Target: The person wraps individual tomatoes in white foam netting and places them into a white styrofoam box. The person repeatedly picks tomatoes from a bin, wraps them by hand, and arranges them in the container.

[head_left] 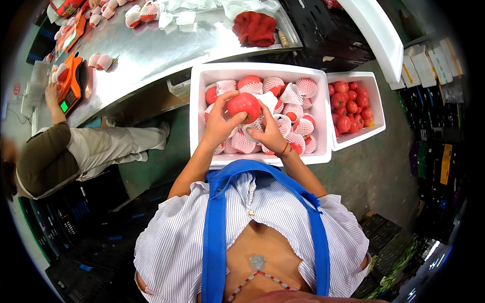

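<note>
My left hand (222, 121) grips a large red tomato (241, 106), thumb across its front. My right hand (268, 132) is raised at the tomato's right side, fingers curled up beside it, with a pale piece (250, 134), perhaps wrapping, by its thumb. Both hands are over a white foam box (199, 78) filled with red tomatoes, most in white mesh sleeves (293, 111), with some white sheets among them. The contents directly beneath my hands are hidden.
A second foam box (378, 116) holds bare tomatoes. A steel table (151, 55) carries orange scales (70, 83), wrapped tomatoes and a red cloth (254, 29). A co-worker (50, 156) works at the left. A foam lid (374, 30) and stacked crates (434, 156) stand at the right.
</note>
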Available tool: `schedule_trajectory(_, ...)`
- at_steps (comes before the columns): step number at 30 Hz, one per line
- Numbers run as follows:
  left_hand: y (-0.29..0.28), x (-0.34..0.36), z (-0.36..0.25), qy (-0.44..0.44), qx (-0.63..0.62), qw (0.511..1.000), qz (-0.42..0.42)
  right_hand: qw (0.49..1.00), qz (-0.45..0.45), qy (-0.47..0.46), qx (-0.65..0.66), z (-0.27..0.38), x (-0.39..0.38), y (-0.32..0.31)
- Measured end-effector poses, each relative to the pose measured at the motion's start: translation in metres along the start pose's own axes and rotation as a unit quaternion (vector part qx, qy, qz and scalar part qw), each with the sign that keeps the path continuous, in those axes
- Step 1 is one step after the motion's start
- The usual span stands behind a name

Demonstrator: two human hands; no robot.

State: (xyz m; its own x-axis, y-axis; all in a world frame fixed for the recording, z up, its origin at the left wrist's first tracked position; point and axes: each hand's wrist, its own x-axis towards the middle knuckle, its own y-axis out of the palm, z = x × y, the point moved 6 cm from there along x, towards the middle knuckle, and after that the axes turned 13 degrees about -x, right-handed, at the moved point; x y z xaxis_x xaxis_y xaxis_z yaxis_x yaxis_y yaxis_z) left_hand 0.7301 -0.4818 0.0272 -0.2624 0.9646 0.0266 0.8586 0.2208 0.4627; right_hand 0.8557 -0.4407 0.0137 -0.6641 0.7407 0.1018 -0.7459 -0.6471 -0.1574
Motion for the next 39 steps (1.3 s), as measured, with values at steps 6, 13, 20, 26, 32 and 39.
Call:
schedule_trajectory(6,0.031,0.006,0.011,-0.016,-0.033,0.999,-0.017,0.996,-0.057,0.052,-0.035,-0.001,-0.012,-0.016)
schedule_trajectory(13,0.058,0.011,0.044,-0.042,-0.067,0.996,-0.047,0.978,-0.132,0.068,-0.147,0.004,-0.034,-0.050)
schedule_trajectory(20,0.089,0.015,0.058,-0.130,-0.088,0.987,-0.044,0.978,-0.146,0.081,-0.123,0.001,-0.052,-0.085)
schedule_trajectory(26,0.077,0.016,0.084,-0.150,-0.073,0.984,-0.064,0.935,-0.161,0.195,0.249,-0.035,-0.074,-0.135)
schedule_trajectory(32,-0.004,-0.030,0.122,-0.245,0.145,0.956,-0.064,0.880,-0.300,0.237,0.282,-0.115,-0.108,-0.270)
schedule_trajectory(39,0.076,-0.060,0.172,-0.157,0.358,0.912,0.123,0.973,-0.149,0.172,-0.050,-0.094,-0.075,-0.220)
